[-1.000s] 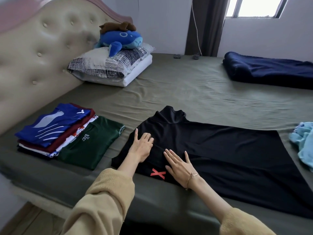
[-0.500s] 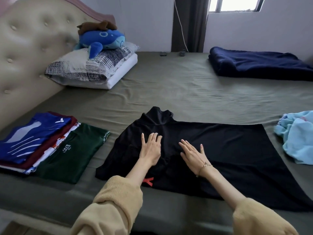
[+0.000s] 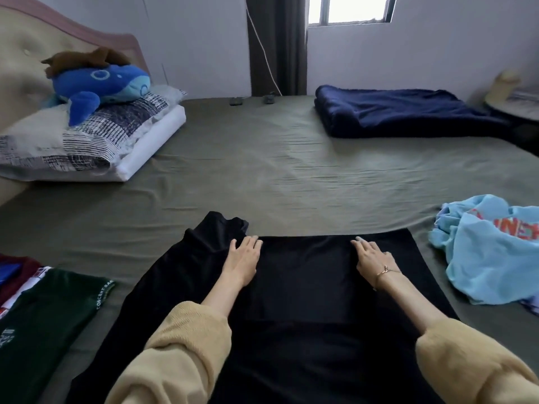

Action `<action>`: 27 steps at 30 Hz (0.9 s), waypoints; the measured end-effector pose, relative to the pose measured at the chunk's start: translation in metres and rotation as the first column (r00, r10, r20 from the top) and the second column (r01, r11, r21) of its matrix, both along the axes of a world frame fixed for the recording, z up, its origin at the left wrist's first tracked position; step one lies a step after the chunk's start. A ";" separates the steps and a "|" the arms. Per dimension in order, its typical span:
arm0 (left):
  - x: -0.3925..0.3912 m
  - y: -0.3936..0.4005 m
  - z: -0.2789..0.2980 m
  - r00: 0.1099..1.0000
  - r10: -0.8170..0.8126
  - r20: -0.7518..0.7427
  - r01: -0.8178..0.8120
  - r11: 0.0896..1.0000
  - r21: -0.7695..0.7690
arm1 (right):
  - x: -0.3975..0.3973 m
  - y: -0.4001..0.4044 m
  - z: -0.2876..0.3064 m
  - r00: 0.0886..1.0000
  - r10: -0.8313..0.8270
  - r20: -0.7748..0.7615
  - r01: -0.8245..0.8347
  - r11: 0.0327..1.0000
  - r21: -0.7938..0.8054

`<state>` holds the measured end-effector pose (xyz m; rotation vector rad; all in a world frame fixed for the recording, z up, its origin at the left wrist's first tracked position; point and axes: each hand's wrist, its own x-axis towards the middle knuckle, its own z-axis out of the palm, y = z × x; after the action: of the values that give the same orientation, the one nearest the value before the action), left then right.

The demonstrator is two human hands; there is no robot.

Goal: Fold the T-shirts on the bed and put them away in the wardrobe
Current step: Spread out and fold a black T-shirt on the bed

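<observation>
A black T-shirt lies spread flat on the olive bed sheet in front of me. My left hand rests flat on it near the collar end, fingers straight. My right hand, with a bracelet on its wrist, presses flat on the shirt's far edge further right. A folded dark green T-shirt lies at the lower left beside a stack of folded shirts. A crumpled light blue T-shirt sits at the right.
Stacked pillows with a blue plush whale lie at the headboard on the left. A folded navy blanket rests at the far right. Two small dark objects lie at the bed's far edge below the curtain.
Both hands slid up the black T-shirt towards its far edge and spread apart, the right one further right. The view shifted right, so the folded stack is now mostly out of frame.
</observation>
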<state>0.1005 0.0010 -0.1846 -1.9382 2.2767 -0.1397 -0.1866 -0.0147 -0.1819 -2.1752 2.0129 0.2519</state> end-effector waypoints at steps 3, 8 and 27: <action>0.007 -0.011 0.000 0.993 0.045 0.106 -0.049 0.998 0.034 | -0.010 -0.019 0.002 0.998 -0.016 0.053 0.014 0.999 0.046; 0.010 -0.016 -0.004 0.968 0.103 0.228 -0.105 0.994 0.000 | -0.016 -0.033 0.006 0.996 0.018 -0.088 -0.019 1.000 -0.012; 0.019 0.061 0.027 0.894 -0.099 0.437 0.089 0.995 0.044 | -0.061 0.060 -0.012 0.962 0.085 -0.261 -0.187 0.900 -0.395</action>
<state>0.1196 0.0620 -0.1580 -1.5817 2.0529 -0.5058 -0.2474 0.0456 -0.1940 -2.6680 2.2076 0.1092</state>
